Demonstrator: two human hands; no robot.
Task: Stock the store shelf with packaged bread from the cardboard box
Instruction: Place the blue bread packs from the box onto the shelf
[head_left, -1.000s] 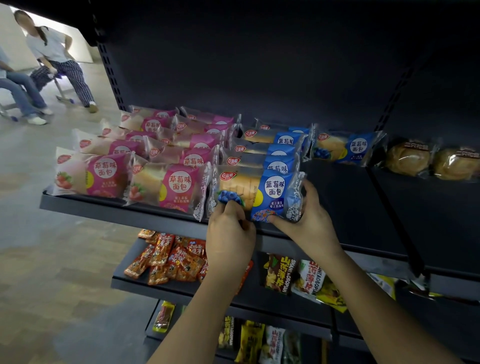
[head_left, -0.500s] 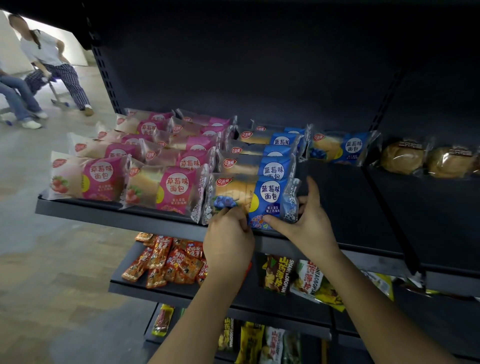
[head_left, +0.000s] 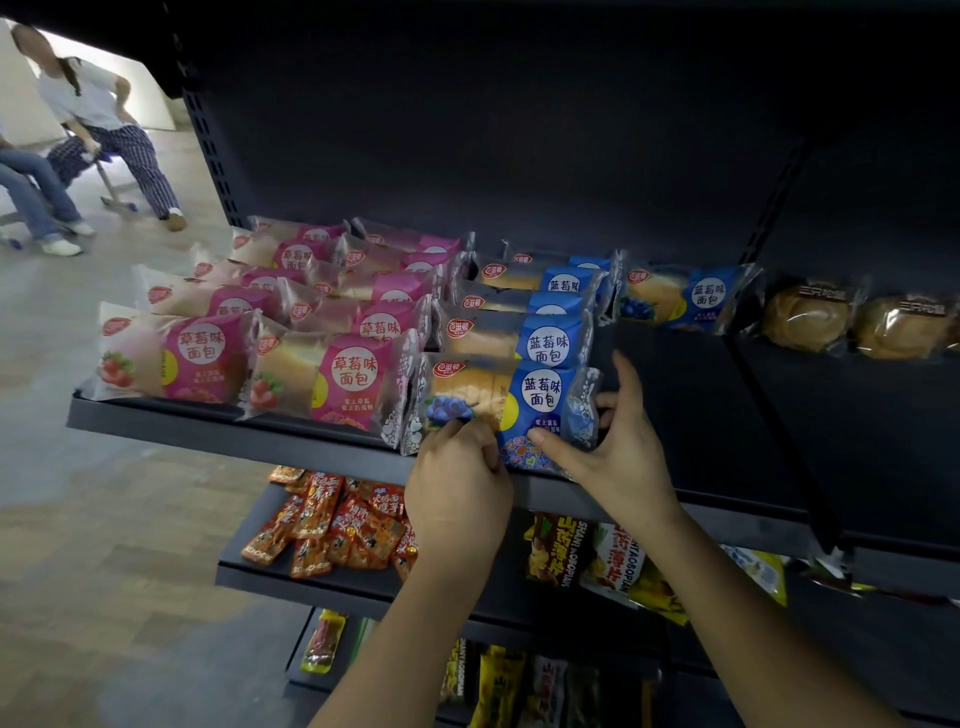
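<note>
The blueberry bread packet lies at the front edge of the shelf. The grip of the left hand, curled tight, pinches the packet's near edge at its twelve o'clock. The grip of the right hand clasps the packet's end at its ten o'clock, thumb across the front.

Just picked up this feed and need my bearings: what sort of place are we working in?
Probably a shop aisle, or a mock-up of one: tiered dark metal shelving, rows of strawberry bread packs and blueberry bread packs facing out, and red snack sachets on the tier below.
</note>
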